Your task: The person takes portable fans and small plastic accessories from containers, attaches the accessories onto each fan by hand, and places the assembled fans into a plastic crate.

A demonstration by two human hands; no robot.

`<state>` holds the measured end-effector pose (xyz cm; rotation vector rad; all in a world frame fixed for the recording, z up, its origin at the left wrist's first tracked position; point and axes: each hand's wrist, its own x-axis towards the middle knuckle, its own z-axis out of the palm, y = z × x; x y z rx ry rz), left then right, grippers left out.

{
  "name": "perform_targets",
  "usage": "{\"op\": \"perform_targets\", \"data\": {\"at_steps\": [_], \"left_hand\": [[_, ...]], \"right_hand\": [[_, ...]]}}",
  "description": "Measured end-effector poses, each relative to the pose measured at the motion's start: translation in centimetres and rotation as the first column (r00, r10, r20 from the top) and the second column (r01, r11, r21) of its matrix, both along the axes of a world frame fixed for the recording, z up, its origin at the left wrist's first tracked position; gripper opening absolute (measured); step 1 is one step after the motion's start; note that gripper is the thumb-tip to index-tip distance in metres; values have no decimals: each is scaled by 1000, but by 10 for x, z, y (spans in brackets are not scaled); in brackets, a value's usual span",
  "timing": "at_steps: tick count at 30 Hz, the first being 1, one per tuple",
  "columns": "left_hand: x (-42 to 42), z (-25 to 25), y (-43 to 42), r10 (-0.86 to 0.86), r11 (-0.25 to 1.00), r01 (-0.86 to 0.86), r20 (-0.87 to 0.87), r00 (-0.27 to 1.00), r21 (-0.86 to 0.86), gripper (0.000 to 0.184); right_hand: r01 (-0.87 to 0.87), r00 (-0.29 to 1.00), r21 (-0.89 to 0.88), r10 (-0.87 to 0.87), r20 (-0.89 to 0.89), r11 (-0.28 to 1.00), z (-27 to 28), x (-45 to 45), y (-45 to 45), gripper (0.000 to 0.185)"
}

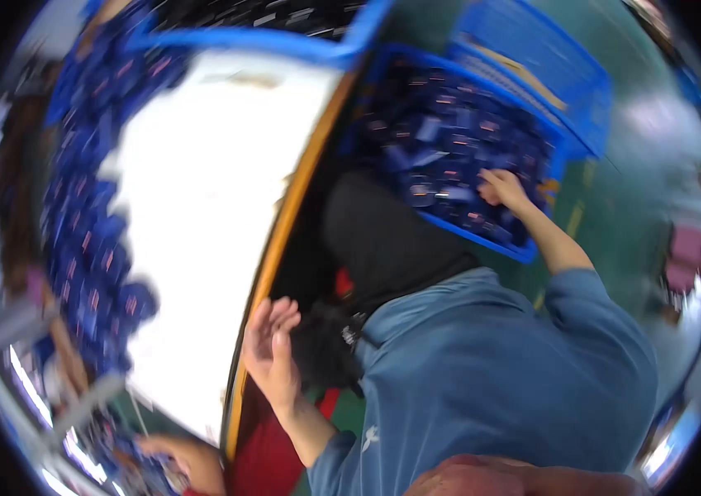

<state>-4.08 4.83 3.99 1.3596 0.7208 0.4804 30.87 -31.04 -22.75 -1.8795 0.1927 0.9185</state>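
Observation:
My left hand [272, 347] hovers at the wooden edge of the white table [201, 215], palm up, with fingers loosely bent and apart and nothing in it. My right hand [501, 188] reaches down over a blue plastic crate [482, 240] filled with dark blue roundish parts [449, 153]. Its fingers are curled together among the parts; whether one is between them is hidden by blur. Small pale or orange marks show on several parts, but their kind cannot be made out.
A heap of similar dark blue parts [90, 248] lines the table's far side. Behind the crate stands another blue crate [586, 99]. A blue bin with black items [259, 12] sits at the table's top end. Another person's arm [189, 463] shows at lower left.

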Motion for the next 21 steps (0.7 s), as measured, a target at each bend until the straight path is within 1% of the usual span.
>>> {"op": "perform_targets", "data": {"at_steps": [1,2,3,4,5,6,8,9,10,12,13,14,15,16,17,18,19,20,21], "left_hand": [[-7,7,10,86,992,-82,-37,996,97,46],[-19,15,23,162,965,-143,-71,984,219,43],[-24,24,37,243,929,-209,-77,967,307,41],[-34,29,55,325,850,-240,-109,939,469,41],[-45,30,74,426,747,-298,-83,901,595,44],[-54,40,92,529,635,-271,-152,835,724,47],[-76,35,130,655,507,-346,-92,750,789,58],[-80,38,141,703,460,-330,-111,703,824,64],[-82,37,156,745,419,-316,-123,656,851,70],[-90,22,186,770,400,-280,-154,619,873,81],[-83,19,191,781,383,-233,-179,598,894,89],[-79,14,197,738,366,-168,-175,652,915,93],[-71,10,200,754,350,-86,-226,616,933,96],[-61,7,200,769,301,-26,-226,598,953,99],[-54,4,202,789,298,33,-266,554,954,100],[-45,4,203,803,333,58,-315,507,941,100],[-40,6,205,783,418,3,-361,507,908,99],[-35,6,207,754,501,-52,-406,516,864,99],[-33,6,208,766,495,-45,-411,494,868,98]], "right_hand": [[-53,998,15,53,-22,998,2,-8,15,38],[-131,991,-11,132,15,991,-6,-13,22,36],[-166,986,-46,167,15,985,15,-22,39,35],[-212,977,-22,212,17,977,8,-26,43,35],[-253,967,-19,253,-18,967,7,-26,48,36],[-276,961,-22,276,1,961,7,-27,54,36],[-292,956,9,292,2,956,11,-28,67,36],[-307,952,29,308,1,951,13,-25,68,35],[-281,960,43,282,1,959,26,-27,78,35],[-305,952,52,305,18,951,33,-22,89,35],[-305,952,67,305,5,950,40,-20,97,36],[-310,951,63,308,40,949,47,-21,105,37],[-316,947,61,312,73,947,55,-23,114,37],[-350,936,84,343,81,933,66,-24,122,38],[-367,928,89,357,107,926,69,-26,129,37],[-379,921,89,366,134,921,74,-26,135,36],[-390,912,78,373,167,918,97,-37,148,37],[-429,893,105,404,199,897,105,-41,155,38],[-465,873,130,429,231,876,112,-43,160,40]]}}
